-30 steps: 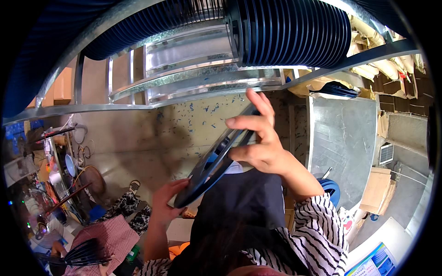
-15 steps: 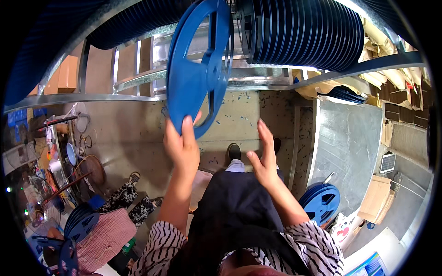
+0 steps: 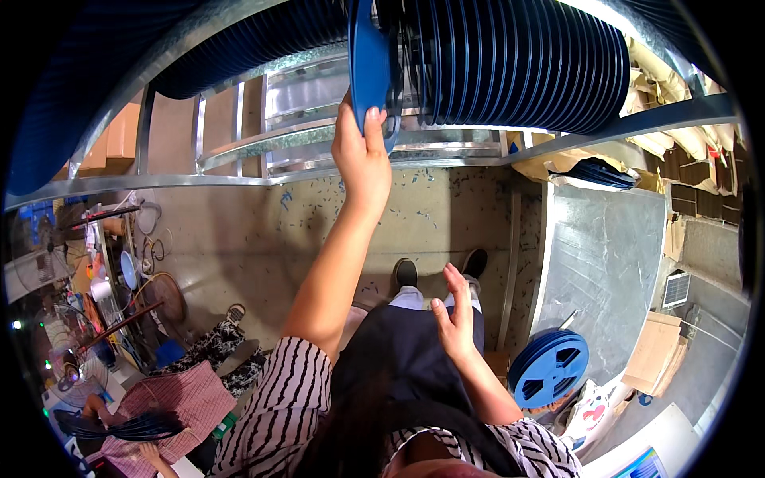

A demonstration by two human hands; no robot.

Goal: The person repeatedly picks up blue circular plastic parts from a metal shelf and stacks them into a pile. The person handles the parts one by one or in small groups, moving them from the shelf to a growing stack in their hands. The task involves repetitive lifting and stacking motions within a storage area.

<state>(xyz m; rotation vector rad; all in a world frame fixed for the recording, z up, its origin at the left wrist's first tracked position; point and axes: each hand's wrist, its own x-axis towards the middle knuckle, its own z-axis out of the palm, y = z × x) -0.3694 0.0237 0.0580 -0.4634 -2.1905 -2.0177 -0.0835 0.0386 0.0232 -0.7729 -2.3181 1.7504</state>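
My left hand (image 3: 362, 163) grips the lower rim of a blue plastic reel (image 3: 370, 60), thumb on the right side. The reel stands upright and nearly edge-on at the metal rack, by the left end of a long row of dark blue reels (image 3: 522, 68); whether they touch I cannot tell. Its upper part runs out of the picture. My right hand (image 3: 456, 325) hovers in front of my dark apron, fingers apart, holding nothing.
A metal rack rail (image 3: 231, 182) crosses ahead, with another reel row (image 3: 247, 52) at left. Blue reels (image 3: 551, 370) stack beside a grey-topped table (image 3: 602, 263). At lower left, a co-worker in pink checks (image 3: 179, 410) handles dark reels (image 3: 119, 426). Blue scraps litter the floor.
My left hand has carried the reel forward and right to the row's end, turning it more edge-on. My right hand has drawn back toward my body. The co-worker's reels have shifted.
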